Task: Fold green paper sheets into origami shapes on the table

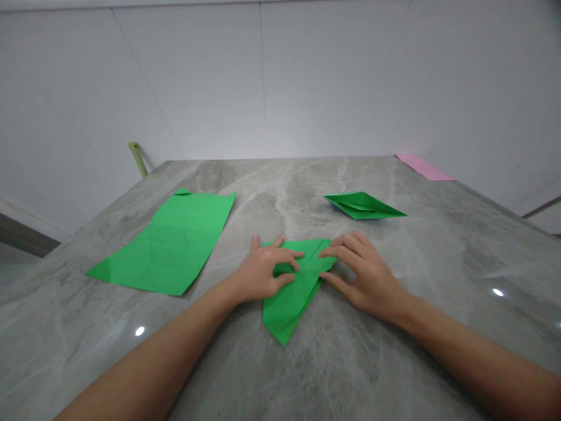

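Observation:
A partly folded green paper point(287, 304) lies on the grey marble table point(307, 374) in front of me, tapering to a point toward me. My left hand point(263, 272) rests on its left upper part, fingers stretched flat and pressing the paper down. My right hand point(363, 272) lies at its right upper corner, fingertips flat on the fold's edge. Neither hand lifts the paper.
A flat creased green sheet point(169, 242) lies to the left. A finished folded green paper shape point(363, 206) sits behind my right hand. A pink sheet point(424, 167) lies at the far right corner. White walls surround the table; a pale green stick point(138, 158) leans at the far left.

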The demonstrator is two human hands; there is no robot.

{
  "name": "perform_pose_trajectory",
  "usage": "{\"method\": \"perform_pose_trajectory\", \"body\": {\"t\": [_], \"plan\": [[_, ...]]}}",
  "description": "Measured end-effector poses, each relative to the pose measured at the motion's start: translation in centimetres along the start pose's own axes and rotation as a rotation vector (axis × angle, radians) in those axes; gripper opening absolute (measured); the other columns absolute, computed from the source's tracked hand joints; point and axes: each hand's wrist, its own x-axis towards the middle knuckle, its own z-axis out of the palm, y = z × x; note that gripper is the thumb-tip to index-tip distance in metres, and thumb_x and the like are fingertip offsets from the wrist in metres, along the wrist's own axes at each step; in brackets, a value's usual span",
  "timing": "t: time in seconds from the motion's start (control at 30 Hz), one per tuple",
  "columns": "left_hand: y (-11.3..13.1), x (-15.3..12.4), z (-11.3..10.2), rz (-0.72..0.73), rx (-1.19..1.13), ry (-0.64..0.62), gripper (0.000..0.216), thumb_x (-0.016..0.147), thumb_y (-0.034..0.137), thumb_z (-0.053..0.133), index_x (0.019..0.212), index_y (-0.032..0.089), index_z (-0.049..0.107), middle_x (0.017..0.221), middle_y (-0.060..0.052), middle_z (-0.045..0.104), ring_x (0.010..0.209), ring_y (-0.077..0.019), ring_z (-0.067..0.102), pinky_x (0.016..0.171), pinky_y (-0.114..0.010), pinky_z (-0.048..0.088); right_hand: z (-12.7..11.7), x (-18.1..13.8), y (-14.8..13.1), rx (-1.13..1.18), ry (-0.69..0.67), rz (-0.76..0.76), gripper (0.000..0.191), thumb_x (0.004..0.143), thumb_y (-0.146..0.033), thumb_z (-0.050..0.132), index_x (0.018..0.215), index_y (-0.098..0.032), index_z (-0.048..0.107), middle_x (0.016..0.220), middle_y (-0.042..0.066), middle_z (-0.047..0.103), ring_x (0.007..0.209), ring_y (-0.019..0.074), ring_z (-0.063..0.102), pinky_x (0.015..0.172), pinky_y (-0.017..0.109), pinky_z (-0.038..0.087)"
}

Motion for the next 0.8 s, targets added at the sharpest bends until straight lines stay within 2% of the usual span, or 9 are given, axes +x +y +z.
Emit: {"method": "perform_pose_trajectory", "body": {"t": [0.1,0.17,0.27,0.4,0.5,0.6,0.67,0.73,0.8], "plan": [[-0.2,-0.1,0.1,0.061,0.038,-0.045,0.019,0.089,0.016,0.061,0.103,0.027,0.068,0.138,-0.003,0.06,0.142,-0.0313,0.036,0.109,-0.075,-0.004,-0.1,-0.1,0.5,-0.056,-0.149,-0.084,0.04,0.086,-0.031,0.064,0.126,-0.026,0.064,0.132,0.013,0.058,0.124,0.0342,0.049,0.105,0.062,0.031],[-0.3,-0.1,0.2,0.085,0.06,-0.032,0.018,0.09,0.018,0.062,0.104,0.027,0.068,0.14,-0.004,0.058,0.138,-0.0286,0.043,0.113,-0.07,0.002,0.1,-0.3,0.8,-0.038,-0.249,-0.111,0.037,0.089,-0.031,0.062,0.126,-0.031,0.064,0.141,0.01,0.054,0.132,0.034,0.044,0.111,0.067,0.017],[-0.5,0.0,0.2,0.096,0.127,0.049,0.014,0.087,0.023,0.068,0.099,0.027,0.072,0.137,-0.007,0.055,0.131,-0.0285,0.049,0.115,-0.065,0.014,0.5,-0.4,1.0,0.022,-0.278,-0.086,0.028,0.093,-0.033,0.059,0.12,-0.029,0.068,0.131,0.009,0.065,0.125,0.0295,0.054,0.113,0.068,0.005],[-0.5,0.1,0.3,0.128,0.213,0.137,0.013,0.083,0.027,0.074,0.095,0.027,0.078,0.107,-0.008,0.061,0.11,-0.0264,0.055,0.102,-0.049,0.042,0.6,-0.2,1.1,0.072,-0.201,-0.071,0.019,0.096,-0.031,0.057,0.109,-0.029,0.071,0.108,0.002,0.076,0.108,0.0227,0.066,0.115,0.064,-0.007],[-0.1,-0.1,0.2,0.186,0.148,0.091,0.021,0.088,0.034,0.068,0.104,0.023,0.077,0.1,-0.008,0.062,0.1,-0.0227,0.057,0.092,-0.038,0.048,0.6,0.2,1.2,0.086,-0.184,-0.091,0.017,0.097,-0.029,0.055,0.105,-0.026,0.07,0.102,0.0,0.077,0.101,0.02,0.068,0.116,0.062,-0.005],[0.9,-0.5,-0.2,0.206,0.083,0.053,0.038,0.087,0.048,0.065,0.107,0.017,0.076,0.106,-0.011,0.062,0.102,-0.0243,0.059,0.094,-0.038,0.048,0.8,0.5,1.2,0.076,-0.179,-0.09,0.018,0.099,-0.028,0.052,0.095,-0.021,0.068,0.093,0.001,0.076,0.092,0.0186,0.069,0.116,0.062,0.003],[1.6,-0.8,-0.6,0.211,0.058,0.014,0.042,0.086,0.051,0.065,0.106,0.015,0.076,0.109,-0.011,0.064,0.105,-0.0254,0.06,0.099,-0.041,0.046,0.9,0.7,1.2,0.047,-0.164,-0.092,0.022,0.1,-0.027,0.049,0.09,-0.019,0.067,0.086,0.002,0.075,0.084,0.0175,0.069,0.115,0.061,0.009],[2.0,-1.0,-0.9,0.201,0.037,-0.036,0.04,0.083,0.046,0.068,0.106,0.015,0.074,0.116,-0.012,0.064,0.11,-0.0266,0.06,0.105,-0.044,0.042,1.0,0.7,1.0,0.014,-0.145,-0.095,0.024,0.1,-0.028,0.048,0.087,-0.018,0.065,0.081,0.002,0.074,0.078,0.0165,0.068,0.115,0.06,0.015],[2.0,-1.0,-1.0,0.178,0.023,-0.065,0.034,0.079,0.033,0.07,0.108,0.016,0.073,0.125,-0.013,0.063,0.117,-0.0274,0.059,0.11,-0.045,0.038,0.8,0.7,0.9,-0.007,-0.129,-0.096,0.026,0.101,-0.029,0.047,0.085,-0.018,0.065,0.079,0.002,0.073,0.075,0.0158,0.067,0.114,0.058,0.018]]}}
